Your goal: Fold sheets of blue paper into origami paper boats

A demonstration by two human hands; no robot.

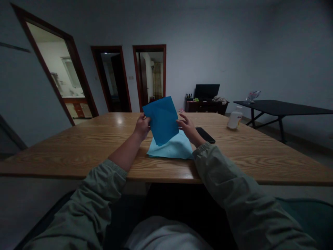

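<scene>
A sheet of blue paper [163,121] is held up, tilted, above the table. My left hand [143,126] pinches its left edge between thumb and fingers. At the right edge, my right hand [187,126] has its thumb and fingertips against the paper, with the upper fingers spread a little. Below it lie light-blue sheets [170,149], loosely stacked and partly covered by the raised sheet. A flat black object [205,134] rests just beyond my right wrist; its kind is unclear.
The wooden table [104,152] spreads out before me. Toward its right end stands a white bottle [235,118]. Farther off are a black table [286,107] with a clear object on it and a cabinet [206,107] bearing a dark screen [207,91].
</scene>
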